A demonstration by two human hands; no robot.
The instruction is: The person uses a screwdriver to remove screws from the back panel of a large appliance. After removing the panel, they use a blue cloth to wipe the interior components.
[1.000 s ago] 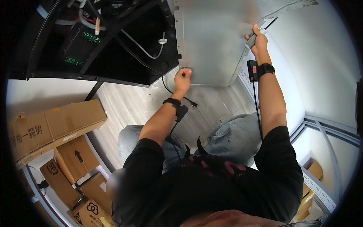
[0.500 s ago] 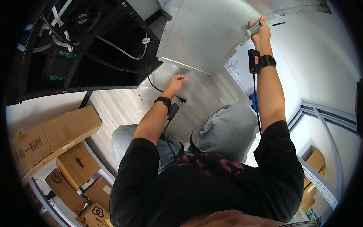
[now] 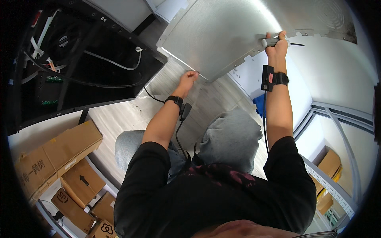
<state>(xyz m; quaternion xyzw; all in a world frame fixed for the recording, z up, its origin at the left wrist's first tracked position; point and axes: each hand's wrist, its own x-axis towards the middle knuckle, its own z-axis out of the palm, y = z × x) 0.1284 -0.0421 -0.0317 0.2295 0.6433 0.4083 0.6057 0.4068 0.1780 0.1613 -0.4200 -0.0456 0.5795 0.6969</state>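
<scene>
Crowded scene around the metal panel (image 3: 222,35)! To its left stands the black cabinet (image 3: 154,59), open side showing, a round fan (image 3: 63,41) and a pale grey cable (image 3: 107,60) inside, its corner near the panel with only a strip of floor (image 3: 170,77) between. A black cord (image 3: 152,96) runs out of that cabinet, toward the left wrist on the near side of the panel. Farther to the panel's near left, cardboard boxes (image 3: 59,154) pile up; just off its right side sits a blue thing (image 3: 260,105), too little showing to name. The person's knees (image 3: 232,137) fill the space nearest the panel.

And the panel itself: its short near edge slants, its notched long side runs from the near corner away to the right. The far end leaves the view, so the whole length can't be told.

At that notched side, the right hand (image 3: 277,48) has its grip closed around the screwdriver (image 3: 270,42): handle end over the panel, dark shaft pointing right, away from it, long axis almost crosswise. The left hand (image 3: 188,82) is at the panel's short near edge, grip narrow, fingers bunched; whether they pinch the metal, I cannot tell.
</scene>
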